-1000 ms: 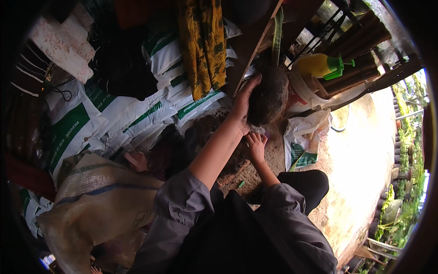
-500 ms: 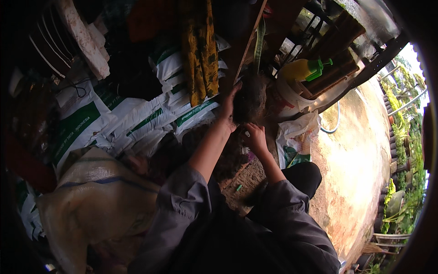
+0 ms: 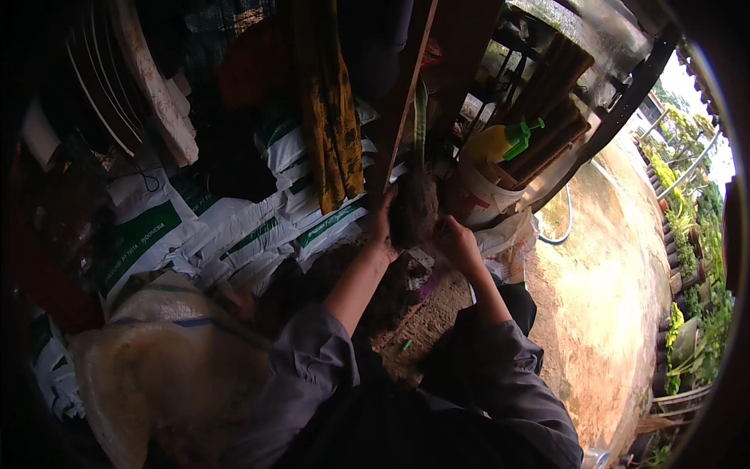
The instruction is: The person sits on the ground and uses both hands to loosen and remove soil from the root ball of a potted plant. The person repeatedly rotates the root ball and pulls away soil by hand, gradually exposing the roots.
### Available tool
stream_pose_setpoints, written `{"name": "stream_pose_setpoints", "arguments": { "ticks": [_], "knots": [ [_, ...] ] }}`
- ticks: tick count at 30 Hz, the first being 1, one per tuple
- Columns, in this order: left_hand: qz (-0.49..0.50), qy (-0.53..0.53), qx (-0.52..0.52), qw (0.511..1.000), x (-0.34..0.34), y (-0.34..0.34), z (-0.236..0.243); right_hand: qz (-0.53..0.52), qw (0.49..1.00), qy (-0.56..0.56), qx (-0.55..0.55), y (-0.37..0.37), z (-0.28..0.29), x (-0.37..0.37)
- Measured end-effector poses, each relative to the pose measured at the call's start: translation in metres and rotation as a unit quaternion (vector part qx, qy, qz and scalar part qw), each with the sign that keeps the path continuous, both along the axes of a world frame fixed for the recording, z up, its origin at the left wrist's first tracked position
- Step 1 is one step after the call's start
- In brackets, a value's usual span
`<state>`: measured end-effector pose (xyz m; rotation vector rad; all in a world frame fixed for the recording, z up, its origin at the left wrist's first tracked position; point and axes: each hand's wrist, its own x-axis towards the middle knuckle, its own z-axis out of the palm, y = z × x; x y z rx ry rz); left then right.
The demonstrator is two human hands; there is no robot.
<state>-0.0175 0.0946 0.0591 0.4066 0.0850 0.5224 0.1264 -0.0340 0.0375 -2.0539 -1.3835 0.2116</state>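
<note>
A dark, soil-covered root ball [image 3: 418, 207] is held up in front of me. A long green leaf [image 3: 420, 117] with pale edges, like a snake plant's, rises from its top. My left hand [image 3: 383, 223] is wrapped round the ball's left side, its fingertips hidden behind. At the lower right side my right hand [image 3: 458, 241] is closed, fingers curled against the soil; what they pinch is hidden. Below the ball lies a dark heap of soil [image 3: 383, 285] with a white and purple scrap of packaging [image 3: 426, 273] beside it.
A white bucket [image 3: 476, 195] with a yellow-and-green spray bottle [image 3: 500, 142] stands ahead right. White-and-green sacks [image 3: 234, 234] are stacked left, behind a pale woven sack [image 3: 172, 344]. A wooden pole [image 3: 412, 78] slants close by. A blue hose [image 3: 564, 227] lies on sunlit ground.
The view has shifted slightly. The root ball and both hands appear lower in the picture. My right hand has moved up along the ball's right side; my left hand keeps its hold.
</note>
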Motion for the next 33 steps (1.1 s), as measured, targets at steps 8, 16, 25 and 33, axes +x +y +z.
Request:
{"name": "stream_pose_setpoints", "arguments": {
  "ticks": [8, 16, 25, 33],
  "knots": [
    [-0.108, -0.062, -0.062, 0.99, 0.02, -0.025, -0.016, 0.012, 0.985, 0.055, 0.161, -0.024, 0.102, 0.026],
    [-0.101, -0.071, -0.044, 0.991, 0.038, -0.039, -0.029, 0.19, 0.97, 0.126, 0.084, -0.02, 0.109, 0.006],
    [-0.048, 0.05, 0.023, 0.997, 0.038, -0.041, -0.023, -0.027, 0.994, -0.058, 0.091, -0.031, 0.074, -0.02],
    [-0.114, 0.017, -0.046, 0.992, 0.033, -0.042, -0.032, -0.021, 0.978, -0.176, 0.113, -0.035, 0.063, -0.02]
  ]
}}
